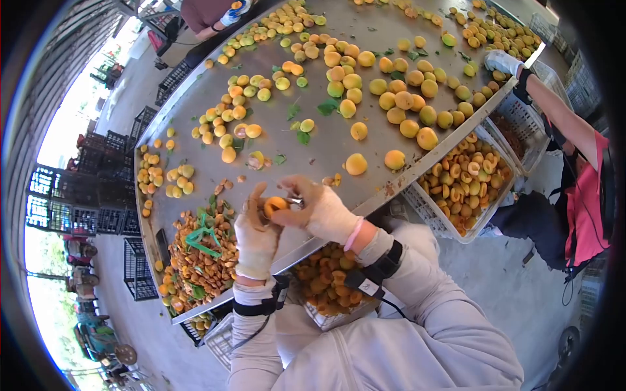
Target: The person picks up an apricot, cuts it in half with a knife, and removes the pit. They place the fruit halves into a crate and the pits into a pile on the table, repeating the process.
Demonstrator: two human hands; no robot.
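Observation:
Over the near edge of the metal table, my left hand (pixel 256 229), in a pale fingerless glove, has its fingers closed round an orange apricot (pixel 276 206). My right hand (pixel 321 210), gloved the same way with a pink band at the wrist, meets it from the right. A small shiny metal tool (pixel 297 202) shows between its fingers against the apricot; its exact kind is hidden. Left of my hands lies a heap of apricot stones and scraps (pixel 202 260) with green string (pixel 203 240) on top. Below my wrists stands a crate of halved apricots (pixel 329 280).
Whole apricots (pixel 404 101) and leaves are scattered over the metal table (pixel 319 140). A white crate (pixel 464 236) of halved apricots stands at the right. Another person's gloved hand (pixel 503 63) reaches over the right edge; a further person's hand (pixel 235 13) is at the far side. Black crates (pixel 75 189) stand left.

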